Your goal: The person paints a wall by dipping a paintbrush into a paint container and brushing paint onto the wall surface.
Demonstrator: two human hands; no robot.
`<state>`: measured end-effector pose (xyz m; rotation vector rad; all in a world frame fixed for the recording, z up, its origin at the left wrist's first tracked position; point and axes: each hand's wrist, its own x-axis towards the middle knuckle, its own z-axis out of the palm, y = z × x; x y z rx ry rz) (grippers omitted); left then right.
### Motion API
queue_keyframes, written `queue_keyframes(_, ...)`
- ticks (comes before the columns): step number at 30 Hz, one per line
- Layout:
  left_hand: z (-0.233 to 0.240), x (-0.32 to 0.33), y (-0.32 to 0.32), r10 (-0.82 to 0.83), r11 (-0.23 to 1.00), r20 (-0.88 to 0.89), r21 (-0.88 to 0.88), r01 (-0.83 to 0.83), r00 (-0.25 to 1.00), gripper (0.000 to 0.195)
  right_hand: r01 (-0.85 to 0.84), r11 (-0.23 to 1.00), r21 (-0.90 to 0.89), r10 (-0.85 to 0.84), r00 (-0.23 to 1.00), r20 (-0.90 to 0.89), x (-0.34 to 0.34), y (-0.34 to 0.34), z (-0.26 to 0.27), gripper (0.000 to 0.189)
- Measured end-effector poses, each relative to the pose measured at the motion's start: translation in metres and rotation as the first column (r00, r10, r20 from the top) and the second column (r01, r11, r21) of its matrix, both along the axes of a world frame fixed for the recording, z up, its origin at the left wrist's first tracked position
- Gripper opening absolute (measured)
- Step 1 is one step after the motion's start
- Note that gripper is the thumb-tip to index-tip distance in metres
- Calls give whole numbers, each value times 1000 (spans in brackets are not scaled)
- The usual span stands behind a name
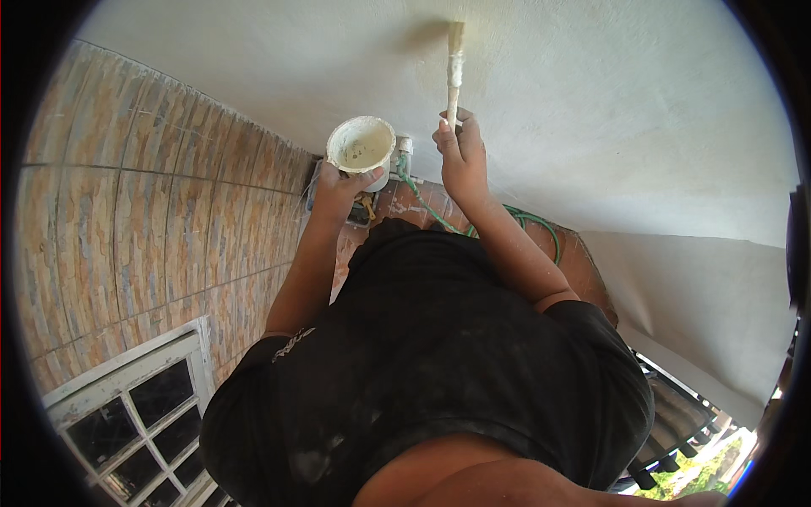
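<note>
My right hand (pixel 464 152) grips the handle of a paintbrush (pixel 455 73), which points away from me and is coated with pale paint. Its bristles are at the white wall (pixel 570 114), over a slightly darker, wet-looking patch. To the left, my left hand (pixel 345 184) holds a white plastic container (pixel 384 180) by its side, thumb near the rim. Cream-coloured paint with a few darker specks shows inside the container, and dried paint crusts its rim.
A stone-patterned tiled wall (pixel 158 209) with a white-framed window (pixel 136 405) stands on the left. Below are a tap pipe (pixel 405 149), a green hose (pixel 538 220), reddish floor tiles (pixel 576 266) and a bin (pixel 359 222) holding a yellow-handled tool.
</note>
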<state>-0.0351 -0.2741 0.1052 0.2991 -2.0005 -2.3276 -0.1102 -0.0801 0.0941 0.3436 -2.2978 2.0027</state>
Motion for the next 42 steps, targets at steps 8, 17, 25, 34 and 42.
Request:
queue_keyframes(8, 1, -4, 3, -35, 999, -26, -22, 35, 999, 56, 3, 1000, -23, 5, 939, 344, -2, -18, -96, 35)
queue_keyframes(17, -1, -4, 4, -24, 996, -26, -85, 21, 999, 56, 173, 884, -433, 342, 391, 855, 11, -19, -73, 31)
queue_keyframes(25, -6, 0, 0, -11, 997, -22, -72, 9, 1000, 57, 78, 748, -659, 435, 693, 575, 11, -13, 24, 29)
queue_keyframes(34, -13, 1, 0, 26, 998, -29, -50, -28, 999, 54, 180, 850, -495, 264, 668, 696, 7, -6, -30, 25)
queue_keyframes(42, -11, 2, 7, -21, 1000, 5, -15, 22, 1000, 60, 399, 748, -530, 319, 483, 815, 0, 8, -31, 31)
